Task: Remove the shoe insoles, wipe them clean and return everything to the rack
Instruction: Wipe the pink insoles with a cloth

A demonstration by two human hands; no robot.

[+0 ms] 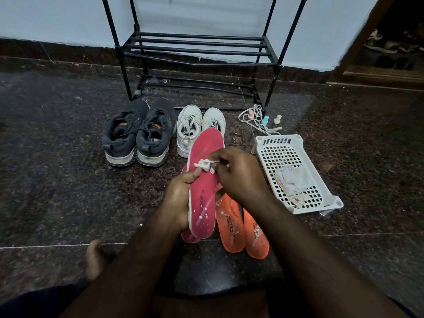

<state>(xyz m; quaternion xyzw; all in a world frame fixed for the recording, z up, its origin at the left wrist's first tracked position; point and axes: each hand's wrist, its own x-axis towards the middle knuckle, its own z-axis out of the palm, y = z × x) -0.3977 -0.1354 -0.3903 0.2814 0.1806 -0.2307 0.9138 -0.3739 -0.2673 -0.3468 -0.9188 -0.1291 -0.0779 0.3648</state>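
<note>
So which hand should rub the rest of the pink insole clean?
The right hand, probably. It already pinches the white wipe against the pink insole. The left hand grips that insole from the side, holding it up, so it is busy steadying.

3 small bottles stand beside loose laces on the floor.
</note>
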